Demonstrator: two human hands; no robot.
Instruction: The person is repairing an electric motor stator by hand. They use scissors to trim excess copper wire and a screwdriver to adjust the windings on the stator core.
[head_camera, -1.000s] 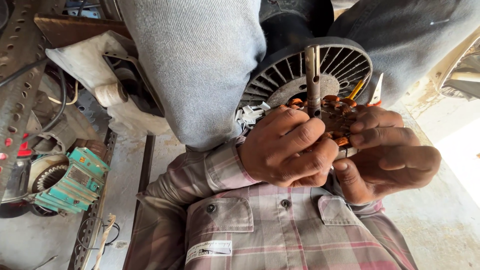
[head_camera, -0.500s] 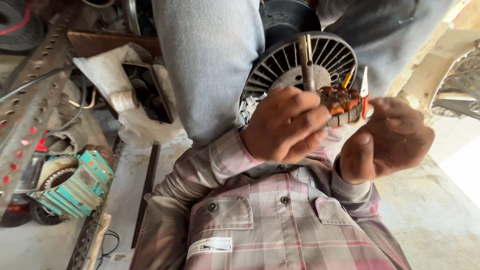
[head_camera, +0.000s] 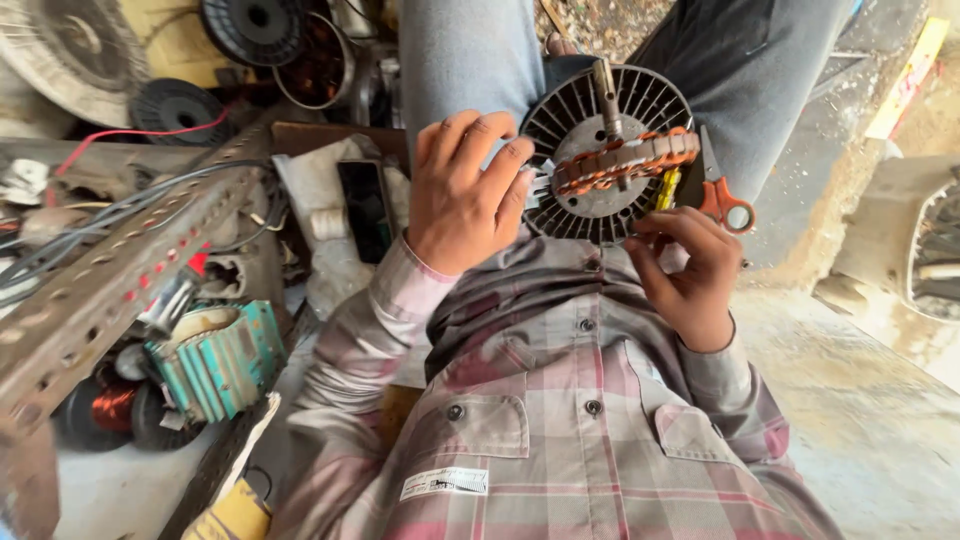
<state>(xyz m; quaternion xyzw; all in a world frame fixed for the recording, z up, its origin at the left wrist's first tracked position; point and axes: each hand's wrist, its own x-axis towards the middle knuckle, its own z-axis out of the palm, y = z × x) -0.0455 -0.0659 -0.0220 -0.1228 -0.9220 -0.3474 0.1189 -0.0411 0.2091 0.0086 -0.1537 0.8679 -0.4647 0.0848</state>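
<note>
Head view, near to far. Plaid shirt (head_camera: 560, 440) fills the bottom of frame; both forearms come up from it.

Left hand (head_camera: 462, 195): fingers spread and loose, nothing gripped. Fingertips rest at the left edge of the motor stator (head_camera: 608, 155), next to the white lead ends sticking out there. Right hand (head_camera: 690, 270): fingers curled but not closed on anything I can make out; fingertips sit just under the lower rim of the stator, near the yellow sleeve. Can't tell if a thin wire is pinched between them.

Stator sits between the knees, propped on the lap against the jeans (head_camera: 455, 60), face toward the camera, shaft (head_camera: 606, 85) pointing up. Copper winding (head_camera: 625, 160) runs as a band across the face. Orange-handled scissors (head_camera: 722, 195) are tucked at the right rim, touching it, just above the right hand.

Judgement on the step: looks like lead dressing on the winding. To do it well, steady the rim with the left hand so the frame doesn't roll on the lap, work the leads with the right, keep bends gentle, and don't scrape enamel against the fins. Scissors close enough to snag; mind the blades near the copper.

Left, on the floor: teal wound core (head_camera: 215, 360), slotted angle bar (head_camera: 120, 270), loose cables. Far back: wire spools (head_camera: 255, 25).
</note>
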